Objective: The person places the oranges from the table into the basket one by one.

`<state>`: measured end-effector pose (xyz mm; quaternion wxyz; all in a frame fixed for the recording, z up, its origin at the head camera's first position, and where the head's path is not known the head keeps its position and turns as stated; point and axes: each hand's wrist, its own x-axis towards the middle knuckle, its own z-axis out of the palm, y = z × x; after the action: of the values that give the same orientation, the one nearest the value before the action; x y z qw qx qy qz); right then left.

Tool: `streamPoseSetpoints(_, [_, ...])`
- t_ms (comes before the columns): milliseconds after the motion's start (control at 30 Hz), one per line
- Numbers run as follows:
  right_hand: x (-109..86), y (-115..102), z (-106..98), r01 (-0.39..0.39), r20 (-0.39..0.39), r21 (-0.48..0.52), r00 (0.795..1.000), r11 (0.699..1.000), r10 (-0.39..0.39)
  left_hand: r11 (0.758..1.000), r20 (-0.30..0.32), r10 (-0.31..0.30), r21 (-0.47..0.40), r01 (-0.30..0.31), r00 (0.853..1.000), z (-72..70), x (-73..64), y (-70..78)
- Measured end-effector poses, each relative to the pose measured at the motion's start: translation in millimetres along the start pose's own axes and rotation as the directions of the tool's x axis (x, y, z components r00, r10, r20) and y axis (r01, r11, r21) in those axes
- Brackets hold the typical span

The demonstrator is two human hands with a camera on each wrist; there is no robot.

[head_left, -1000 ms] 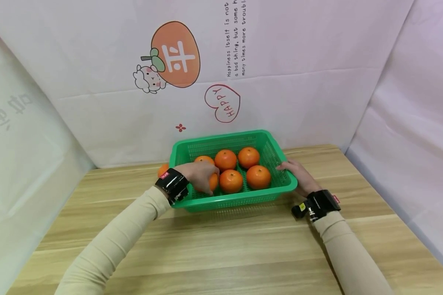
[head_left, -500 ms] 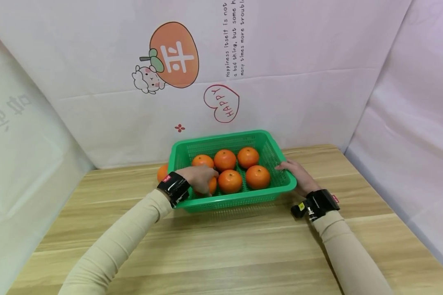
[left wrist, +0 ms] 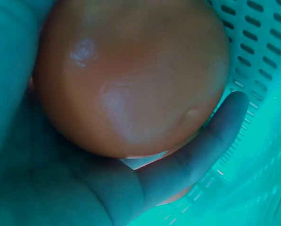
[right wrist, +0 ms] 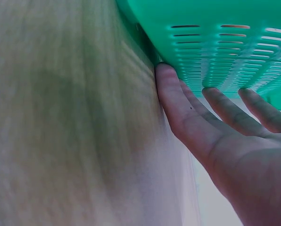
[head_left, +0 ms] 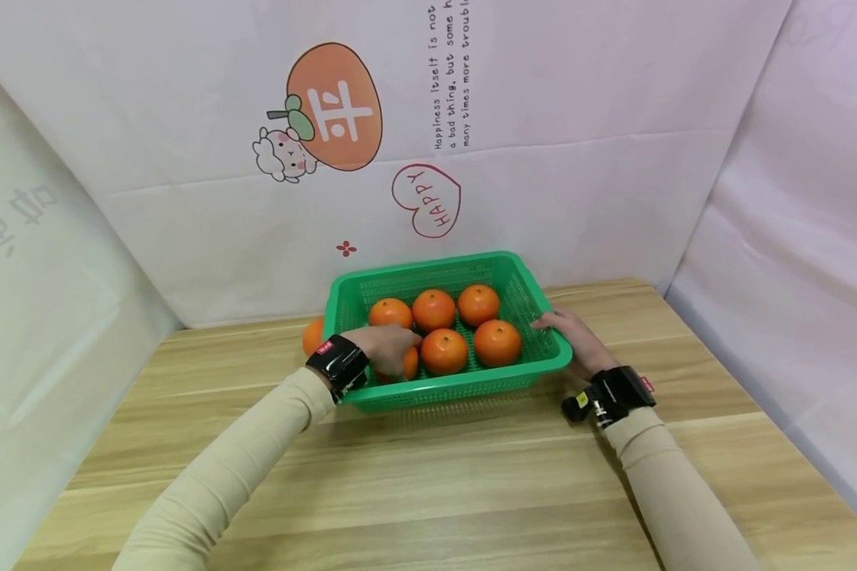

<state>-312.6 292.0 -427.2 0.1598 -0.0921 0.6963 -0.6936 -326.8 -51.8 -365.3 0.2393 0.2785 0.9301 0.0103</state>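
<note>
A green plastic basket (head_left: 443,387) holds several oranges (head_left: 444,351). In the head view my left hand (head_left: 382,346) reaches into its front left corner and grips an orange (left wrist: 136,80), which the left wrist view shows filling the palm with a finger around its side. The back of the hand covers part of this fruit from above. At the basket's right end, my right hand (head_left: 574,337) holds the rim, with a digit over the edge. Its other fingers (right wrist: 178,99) press on the outside of the slotted wall in the right wrist view.
Another orange (head_left: 313,337) lies on the wooden table (head_left: 428,484), just outside the basket's left end. A white printed cloth (head_left: 543,182) hangs close behind the basket, with more cloth on both sides.
My left hand has settled slightly lower over the front left orange, showing more of the orange behind it. My right hand stays at the rim, and the basket stays put.
</note>
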Motion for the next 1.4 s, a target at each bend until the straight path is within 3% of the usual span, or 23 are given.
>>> streamPoseSetpoints(600, [-0.4, -1, 2, -0.004, 0.011, -0.018, 1.0, 1.0, 0.004, 1.0, 0.028, -0.026, 0.008, 0.026, 0.999, -9.4, -8.4, 1.8])
streamPoseSetpoints(1133, [-1.3, 0, 3, -0.009, 0.019, -0.019, 1.0, 1.0, 0.01, 0.995, -0.031, 0.103, 0.003, -0.103, 0.994, -31.3, -31.8, 1.6])
streamPoseSetpoints(1400, [-3.3, 0, 0, -0.017, 0.005, -0.008, 1.0, 1.0, 0.017, 0.994, -0.063, 0.113, 0.012, -0.112, 0.992, -43.4, -45.9, 8.1])
